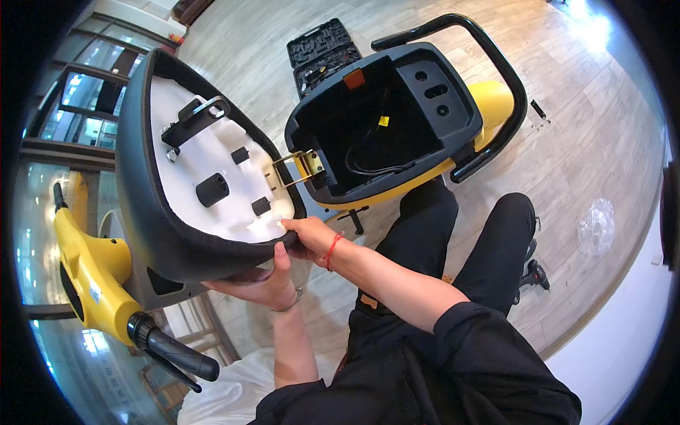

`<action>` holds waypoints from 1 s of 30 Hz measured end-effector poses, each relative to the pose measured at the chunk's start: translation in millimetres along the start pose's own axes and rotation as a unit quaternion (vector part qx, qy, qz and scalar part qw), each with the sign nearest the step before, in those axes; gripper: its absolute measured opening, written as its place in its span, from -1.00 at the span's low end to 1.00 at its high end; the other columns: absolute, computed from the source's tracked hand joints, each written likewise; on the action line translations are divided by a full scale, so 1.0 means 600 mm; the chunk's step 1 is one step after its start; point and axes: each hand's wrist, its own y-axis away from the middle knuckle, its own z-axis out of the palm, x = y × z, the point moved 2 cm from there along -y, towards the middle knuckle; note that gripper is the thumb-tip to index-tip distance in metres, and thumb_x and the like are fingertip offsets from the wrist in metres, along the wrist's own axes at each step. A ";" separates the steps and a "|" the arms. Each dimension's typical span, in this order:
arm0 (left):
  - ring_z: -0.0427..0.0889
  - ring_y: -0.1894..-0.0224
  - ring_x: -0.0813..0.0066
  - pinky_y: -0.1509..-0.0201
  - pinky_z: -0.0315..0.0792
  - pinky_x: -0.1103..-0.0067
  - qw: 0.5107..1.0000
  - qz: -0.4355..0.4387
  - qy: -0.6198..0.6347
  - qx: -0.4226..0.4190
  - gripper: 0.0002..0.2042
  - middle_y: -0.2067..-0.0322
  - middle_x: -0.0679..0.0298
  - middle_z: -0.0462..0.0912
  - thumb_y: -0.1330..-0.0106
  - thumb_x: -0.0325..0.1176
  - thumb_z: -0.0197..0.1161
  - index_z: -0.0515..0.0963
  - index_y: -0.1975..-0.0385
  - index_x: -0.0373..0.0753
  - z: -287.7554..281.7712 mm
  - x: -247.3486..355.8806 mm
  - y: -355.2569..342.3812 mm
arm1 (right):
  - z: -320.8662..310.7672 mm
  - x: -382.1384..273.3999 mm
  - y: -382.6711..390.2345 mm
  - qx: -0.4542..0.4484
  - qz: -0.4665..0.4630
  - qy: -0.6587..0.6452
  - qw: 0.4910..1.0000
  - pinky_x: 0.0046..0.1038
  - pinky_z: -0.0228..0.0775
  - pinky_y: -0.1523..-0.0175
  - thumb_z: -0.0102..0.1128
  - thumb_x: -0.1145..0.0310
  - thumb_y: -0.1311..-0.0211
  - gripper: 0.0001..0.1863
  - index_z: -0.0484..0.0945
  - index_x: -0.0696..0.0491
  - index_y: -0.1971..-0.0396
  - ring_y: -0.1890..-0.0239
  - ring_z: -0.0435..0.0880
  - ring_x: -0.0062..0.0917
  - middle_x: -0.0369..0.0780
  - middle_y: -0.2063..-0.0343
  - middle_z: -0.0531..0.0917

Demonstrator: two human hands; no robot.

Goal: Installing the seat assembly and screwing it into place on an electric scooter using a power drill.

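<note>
A black padded scooter seat (pixel 134 170) is tipped up on its hinge (pixel 304 166), its white underside facing me. On that underside are a black metal bracket (pixel 195 124) and several black rubber stoppers, one of them larger (pixel 212 190). My left hand (pixel 258 289) cups the seat's lower edge, thumb up against its side. My right hand (pixel 312 237) grips the rim beside it, thumb on the white underside. To the right of the hinge, the storage compartment (pixel 375 127) stands uncovered, with a black cable and a yellow tag inside. Fingers under the seat are partly hidden.
Yellow handlebars (pixel 106 262) with a black grip (pixel 177 354) are at left. A black rear rail (pixel 520 85) curves round the compartment's far side. Beyond lies an opened tool case (pixel 322 53). A cordless drill (pixel 536 275) and crumpled clear plastic (pixel 596 227) lie on the floor at right.
</note>
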 end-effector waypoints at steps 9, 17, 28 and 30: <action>0.18 -0.23 0.09 -0.29 0.16 0.29 1.000 0.005 -0.008 -0.021 0.06 -0.18 0.00 0.04 0.18 -0.31 0.45 -0.19 -0.29 -0.33 0.005 0.003 -0.002 | -0.002 0.004 0.002 0.005 -0.019 -0.033 0.999 -0.57 0.49 0.24 0.03 0.23 -0.27 -0.68 0.50 0.19 0.17 0.34 0.58 -0.59 -0.23 0.30 0.60; 0.20 -0.22 0.10 -0.31 0.18 0.30 0.998 0.020 -0.031 -0.046 0.01 -0.16 0.00 0.06 0.17 -0.29 0.46 -0.13 -0.26 -0.31 0.018 0.009 -0.004 | -0.001 0.009 0.000 0.016 -0.031 -0.081 0.996 -0.56 0.47 0.39 0.03 0.22 -0.25 -0.67 0.52 0.20 0.21 0.45 0.57 -0.59 -0.22 0.37 0.60; 0.24 -0.20 0.10 -0.30 0.21 0.26 0.997 0.019 -0.037 -0.067 0.00 -0.20 -0.01 0.12 0.09 -0.38 0.40 -0.18 -0.32 -0.25 0.028 -0.005 0.001 | 0.009 0.040 -0.020 0.099 -0.110 -0.216 0.965 -0.47 0.46 0.51 0.07 0.27 -0.04 -0.66 0.50 0.33 0.42 0.57 0.56 -0.44 -0.13 0.51 0.57; 0.26 -0.19 0.10 -0.29 0.24 0.27 0.997 0.010 -0.015 -0.074 -0.01 -0.19 -0.03 0.12 0.09 -0.39 0.40 -0.18 -0.31 -0.26 0.028 -0.003 0.005 | 0.008 0.042 -0.020 0.109 -0.121 -0.235 0.958 -0.45 0.44 0.59 0.06 0.29 -0.02 -0.64 0.47 0.40 0.47 0.60 0.57 -0.40 -0.10 0.55 0.56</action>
